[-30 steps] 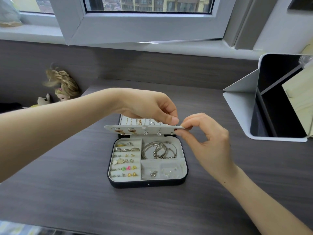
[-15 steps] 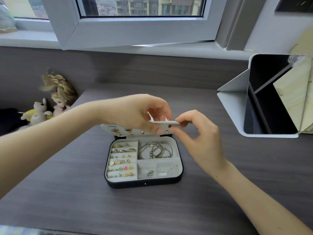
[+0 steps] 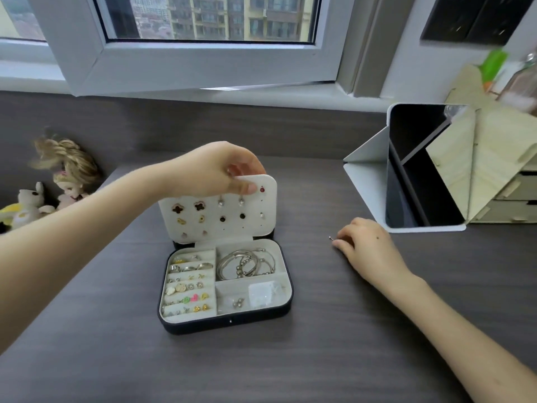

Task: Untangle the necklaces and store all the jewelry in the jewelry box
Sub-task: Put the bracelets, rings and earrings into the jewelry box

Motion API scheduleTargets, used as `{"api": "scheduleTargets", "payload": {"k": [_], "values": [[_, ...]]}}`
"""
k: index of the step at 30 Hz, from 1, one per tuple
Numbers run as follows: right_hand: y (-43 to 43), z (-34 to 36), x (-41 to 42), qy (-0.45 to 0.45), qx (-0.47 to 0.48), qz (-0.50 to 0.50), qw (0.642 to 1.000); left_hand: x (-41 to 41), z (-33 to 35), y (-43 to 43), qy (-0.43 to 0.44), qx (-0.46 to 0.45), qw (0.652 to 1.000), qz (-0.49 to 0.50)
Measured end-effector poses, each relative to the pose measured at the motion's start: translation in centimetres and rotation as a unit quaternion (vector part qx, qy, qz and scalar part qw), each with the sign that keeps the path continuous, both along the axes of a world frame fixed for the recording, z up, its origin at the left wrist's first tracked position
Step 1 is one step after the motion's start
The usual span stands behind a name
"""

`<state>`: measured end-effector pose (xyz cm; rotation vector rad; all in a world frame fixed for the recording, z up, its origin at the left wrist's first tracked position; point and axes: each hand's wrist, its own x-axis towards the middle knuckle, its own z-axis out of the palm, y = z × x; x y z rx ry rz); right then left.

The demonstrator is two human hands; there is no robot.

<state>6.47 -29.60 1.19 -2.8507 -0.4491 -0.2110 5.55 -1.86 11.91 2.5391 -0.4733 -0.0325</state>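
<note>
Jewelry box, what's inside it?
Silver bangles fill one compartment, rings and little earrings sit in the left rows, and a clear packet lies at the front right. The left hand holds the earring flap upright, hiding whatever is behind it.

Jewelry box [image 3: 226,322]: one. Earring panel [image 3: 218,225]: one. Hands: two, left hand [image 3: 215,170], right hand [image 3: 369,245]. Bangles [image 3: 245,263]: several, overlapped, uncountable. Loose stud [image 3: 330,237]: one. Doll [image 3: 69,170]: one. Plush toy [image 3: 23,205]: one. Mirror [image 3: 421,170]: one.
</note>
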Motion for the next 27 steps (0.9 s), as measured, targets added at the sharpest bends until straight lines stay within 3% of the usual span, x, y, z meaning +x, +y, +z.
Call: {"api": "scheduleTargets", "payload": {"k": [4, 6, 8, 10, 15, 17, 19, 23, 27], "values": [[1.1, 0.2, 0.2, -0.009, 0.003, 0.005, 1.000, -0.2, 0.0, 0.3, -0.003, -0.100, 0.995, -0.005], [2.4, 1.9, -0.3, -0.026, 0.116, 0.016, 0.993, -0.3, 0.1, 0.4, -0.018, -0.143, 0.989, -0.007], [4.4, 5.0, -1.4, 0.033, 0.325, 0.036, 0.944, -0.4, 0.1, 0.6, -0.030, -0.172, 0.984, -0.015], [6.5, 7.7, -2.0, 0.146, 0.453, 0.084, 0.876, -0.6, 0.1, 0.7, -0.037, -0.184, 0.982, -0.027], [9.6, 9.3, -1.5, 0.312, 0.551, 0.123, 0.764, -1.0, 0.2, 0.8, -0.050, -0.197, 0.978, -0.050], [9.9, 9.3, -1.5, 0.334, 0.570, 0.117, 0.742, -1.1, 0.1, 0.7, -0.054, -0.188, 0.980, -0.046], [10.1, 9.2, -1.4, 0.320, 0.574, 0.110, 0.745, -1.1, -0.1, 0.6, -0.057, -0.166, 0.984, -0.043], [10.5, 9.6, -2.2, 0.198, 0.525, 0.103, 0.821, -1.3, 0.1, 0.2, -0.043, -0.154, 0.986, -0.036], [10.8, 10.1, -2.7, 0.150, 0.486, 0.113, 0.853, -1.4, 0.1, 0.1, -0.043, -0.188, 0.981, -0.023]]}}
